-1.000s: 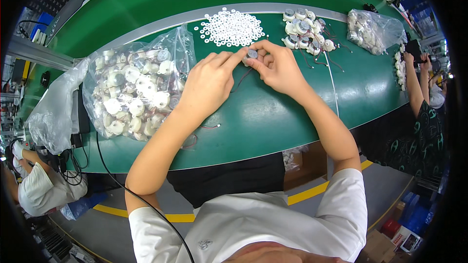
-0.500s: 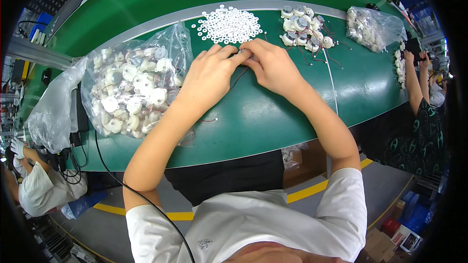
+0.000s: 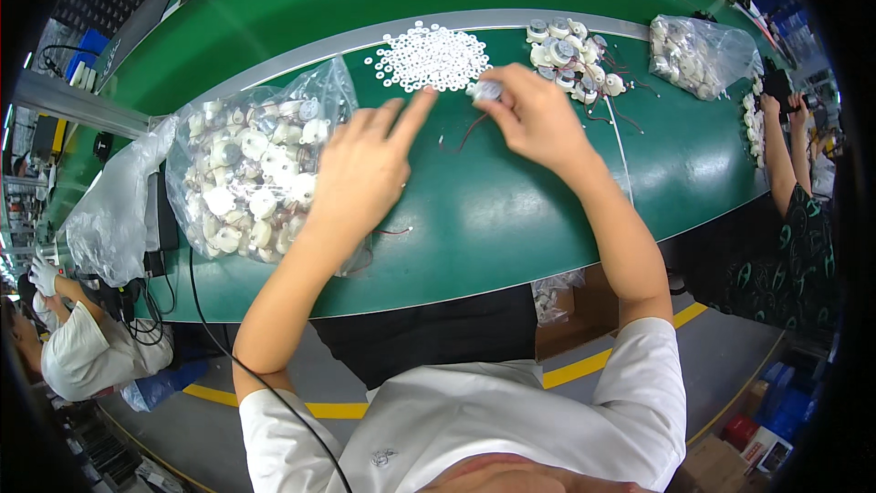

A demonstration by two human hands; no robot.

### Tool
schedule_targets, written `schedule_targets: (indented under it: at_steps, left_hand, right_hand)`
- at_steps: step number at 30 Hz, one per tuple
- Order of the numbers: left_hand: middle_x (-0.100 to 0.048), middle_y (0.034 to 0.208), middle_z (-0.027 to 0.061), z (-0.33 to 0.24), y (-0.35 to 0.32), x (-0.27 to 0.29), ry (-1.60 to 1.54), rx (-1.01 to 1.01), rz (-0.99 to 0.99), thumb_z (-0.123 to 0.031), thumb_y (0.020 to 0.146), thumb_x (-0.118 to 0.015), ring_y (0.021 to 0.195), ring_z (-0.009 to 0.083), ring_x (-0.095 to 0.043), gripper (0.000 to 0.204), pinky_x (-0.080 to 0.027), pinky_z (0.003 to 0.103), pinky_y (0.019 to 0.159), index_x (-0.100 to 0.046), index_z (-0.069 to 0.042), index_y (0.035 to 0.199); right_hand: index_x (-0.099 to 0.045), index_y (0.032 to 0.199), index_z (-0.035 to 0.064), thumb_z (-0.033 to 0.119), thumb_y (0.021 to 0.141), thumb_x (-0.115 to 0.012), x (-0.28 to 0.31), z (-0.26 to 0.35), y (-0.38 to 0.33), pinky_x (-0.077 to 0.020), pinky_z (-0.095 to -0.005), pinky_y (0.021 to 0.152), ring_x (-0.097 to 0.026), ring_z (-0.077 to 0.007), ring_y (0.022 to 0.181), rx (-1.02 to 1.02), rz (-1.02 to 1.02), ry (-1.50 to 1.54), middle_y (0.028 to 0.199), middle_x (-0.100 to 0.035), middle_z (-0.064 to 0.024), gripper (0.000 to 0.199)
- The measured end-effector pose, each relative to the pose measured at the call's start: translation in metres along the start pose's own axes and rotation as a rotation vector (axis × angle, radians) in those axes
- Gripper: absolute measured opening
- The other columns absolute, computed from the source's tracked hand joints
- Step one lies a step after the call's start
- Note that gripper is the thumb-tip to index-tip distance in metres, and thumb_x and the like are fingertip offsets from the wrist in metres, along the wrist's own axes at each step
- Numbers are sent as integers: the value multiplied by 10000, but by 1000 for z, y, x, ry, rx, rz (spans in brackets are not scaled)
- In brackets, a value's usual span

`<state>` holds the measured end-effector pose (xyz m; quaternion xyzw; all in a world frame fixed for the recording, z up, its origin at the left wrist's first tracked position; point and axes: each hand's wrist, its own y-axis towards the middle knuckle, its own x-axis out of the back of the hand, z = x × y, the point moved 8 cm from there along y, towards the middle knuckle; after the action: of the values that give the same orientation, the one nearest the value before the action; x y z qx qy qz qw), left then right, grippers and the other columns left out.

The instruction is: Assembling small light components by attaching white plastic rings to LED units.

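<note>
My right hand (image 3: pixel 540 123) pinches a small round motor (image 3: pixel 487 90) with a silver face and a white plastic edge. A dark red wire (image 3: pixel 472 132) trails from it over the green bench. My left hand (image 3: pixel 367 160) has its fingers stretched out, the index fingertip at the near edge of a pile of small white rings (image 3: pixel 432 55). Whether that fingertip touches a ring is hard to tell. Right of the rings lies a heap of similar motors (image 3: pixel 568 53) with wires. Beside my left hand sits a clear plastic bag (image 3: pixel 233 155) full of white motor parts.
Another bag of motors (image 3: pixel 684 55) lies at the back right. A crumpled clear bag (image 3: pixel 114 210) hangs at the bench's left. A black cable (image 3: pixel 214 333) crosses my left arm. Co-workers are at both sides; one's hands (image 3: pixel 785 105) work at the far right.
My hands were together near the rings; now they are apart. My left hand has moved left with its fingers spread, while my right keeps the motor, now plainly visible.
</note>
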<state>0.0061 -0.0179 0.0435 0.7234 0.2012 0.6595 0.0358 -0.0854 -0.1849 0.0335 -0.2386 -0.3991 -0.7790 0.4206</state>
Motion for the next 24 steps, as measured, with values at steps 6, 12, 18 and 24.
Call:
schedule_targets:
  at_steps: [6,12,18,24]
  left_hand:
    - [-619,1203,210,52,-22,38,100,298,-55,-86,839,-690,1072,400,-613,629,-524,475,889,-482,-46,1431]
    - [-616,1083,238,54,-23,32,112,352,-93,-60,845,-665,972,418,-634,602,-535,485,818,-466,41,1405]
    - [-662,977,240,63,-13,27,104,325,-32,-32,831,-653,908,426,-647,609,-543,494,783,-459,48,1403]
    - [-703,910,198,72,-5,21,105,340,86,-11,784,-686,897,418,-677,574,-569,492,753,-517,-12,1332]
  right_hand:
    - [-712,1018,49,140,856,-780,98,-31,5,-424,-310,521,-500,-165,549,-5,-575,-185,637,-505,-27,198]
    - [-733,948,75,307,862,-753,139,-105,-4,-409,-328,520,-507,-162,518,-286,-539,-215,545,-494,-14,248]
    - [-738,920,60,366,937,-665,108,-118,-1,-475,-426,584,-618,-335,601,-400,-318,-326,676,-680,-123,315]
    - [-735,968,3,295,1080,-532,112,-108,4,-345,-294,503,-430,-88,518,-297,-466,-65,550,-488,-22,373]
